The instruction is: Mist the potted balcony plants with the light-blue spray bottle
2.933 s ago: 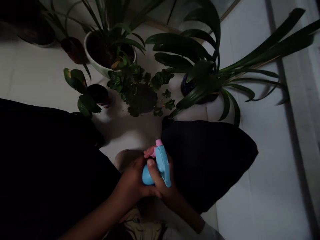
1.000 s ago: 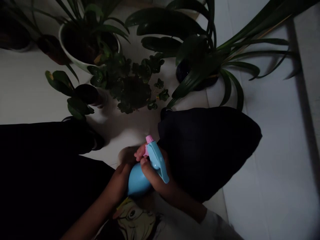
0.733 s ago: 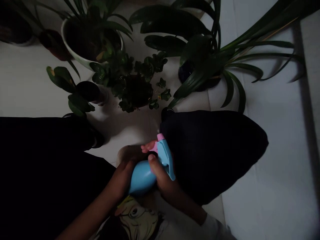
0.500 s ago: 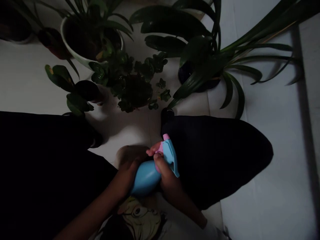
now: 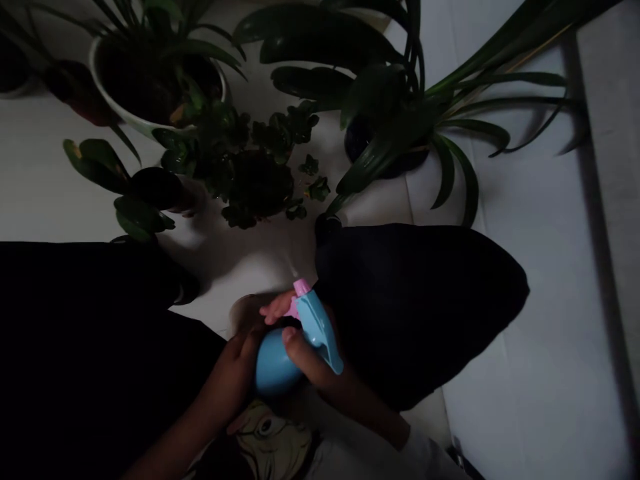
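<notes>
Between the two dark-clad legs (image 5: 415, 307), both hands hold a blue spray bottle (image 5: 276, 363), which leans with its pink nozzle (image 5: 301, 287) facing away from the body. To its left, the left hand (image 5: 237, 363) is curved round the bottle's rounded body. The right hand (image 5: 320, 375) is wrapped about the neck, its thumb lying along the near side and its fingers (image 5: 276, 309) reaching across at the pink trigger (image 5: 293, 308). Just beyond the nozzle hangs a faint pale streak.

Ahead of the hands, on the pale floor (image 5: 260, 250), a small-leaved plant (image 5: 277, 140) spreads over a pot too dark to make out well. Left of that stand a small pot (image 5: 187, 199) with broad leaves and, farther off, a large white-rimmed pot (image 5: 143, 125) beside a reddish one (image 5: 93, 110). Ahead and to the right, long strap leaves (image 5: 373, 160) arch from a dark, glossy pot (image 5: 357, 139). Nearer than the hands is a shirt (image 5: 274, 443) printed with a cartoon face; a light sleeve (image 5: 425, 453) covers part of the right forearm.
</notes>
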`<state>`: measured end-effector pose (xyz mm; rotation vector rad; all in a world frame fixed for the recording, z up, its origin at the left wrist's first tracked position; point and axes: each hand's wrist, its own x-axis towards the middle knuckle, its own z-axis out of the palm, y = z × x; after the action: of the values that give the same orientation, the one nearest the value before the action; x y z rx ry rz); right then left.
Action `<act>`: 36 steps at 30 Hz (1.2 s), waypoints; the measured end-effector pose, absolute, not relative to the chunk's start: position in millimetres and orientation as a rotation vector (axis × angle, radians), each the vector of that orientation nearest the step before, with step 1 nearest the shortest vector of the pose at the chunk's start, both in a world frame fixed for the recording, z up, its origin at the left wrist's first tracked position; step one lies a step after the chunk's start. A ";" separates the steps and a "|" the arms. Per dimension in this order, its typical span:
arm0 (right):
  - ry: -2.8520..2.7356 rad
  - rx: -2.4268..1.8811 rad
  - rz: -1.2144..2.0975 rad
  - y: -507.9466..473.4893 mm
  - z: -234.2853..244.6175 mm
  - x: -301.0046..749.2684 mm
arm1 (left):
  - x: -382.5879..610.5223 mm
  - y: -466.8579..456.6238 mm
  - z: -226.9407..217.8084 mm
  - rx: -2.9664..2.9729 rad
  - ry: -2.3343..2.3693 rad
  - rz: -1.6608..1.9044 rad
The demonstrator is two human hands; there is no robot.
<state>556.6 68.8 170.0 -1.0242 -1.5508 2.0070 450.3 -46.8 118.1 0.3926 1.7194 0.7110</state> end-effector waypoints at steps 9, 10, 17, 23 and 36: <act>-1.541 -0.981 1.903 60.2 168.1 555.0 | 443.9 -41.2 130.5 0.295 1.700 0.727; -1.510 -1.016 1.879 59.0 168.1 555.5 | 444.3 -40.1 131.2 0.291 1.692 0.707; -1.362 -1.247 1.798 51.8 166.1 565.3 | 454.2 -32.8 136.9 0.321 1.644 0.601; -1.328 -1.179 1.854 54.5 153.5 572.7 | 459.1 -30.3 139.8 0.369 1.618 0.599; -1.436 -1.100 1.883 56.8 156.0 569.2 | 452.8 -29.4 137.1 0.358 1.549 0.581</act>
<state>569.2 56.8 156.0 -1.1000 -1.4364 1.8826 452.8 -29.4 137.1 0.3584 1.5487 0.5807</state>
